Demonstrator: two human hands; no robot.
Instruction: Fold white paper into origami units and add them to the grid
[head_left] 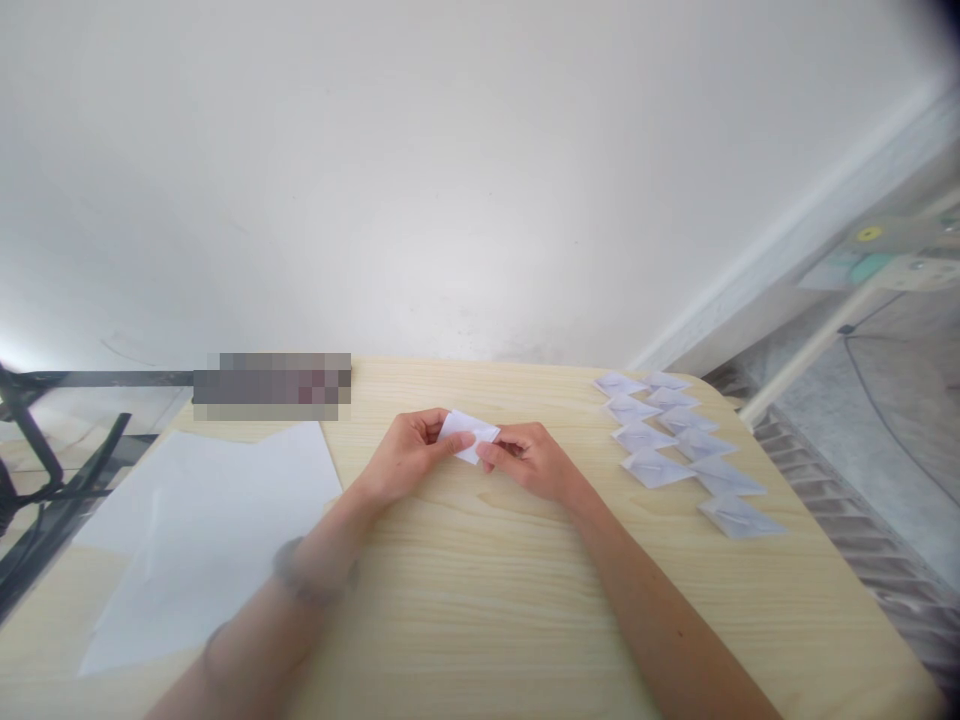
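Note:
A small folded piece of white paper (pixel 463 428) is held between both hands, above the middle of the wooden table. My left hand (pixel 409 447) pinches its left side, the thumb lying across the front face. At the paper's right corner, my right hand (pixel 531 458) grips with thumb and bent fingers. Fingers behind the paper are partly hidden. To the right of my right hand lie several folded white paper pieces (pixel 657 467) with pointed ends, set in two slanting columns.
White paper sheets (pixel 225 510) lie overlapping on the table's left side, partly under my left forearm. A blurred-out dark object (pixel 270 388) sits at the back left edge. The table (pixel 465 600) stands against a white wall (pixel 450 200). A metal frame is at far left.

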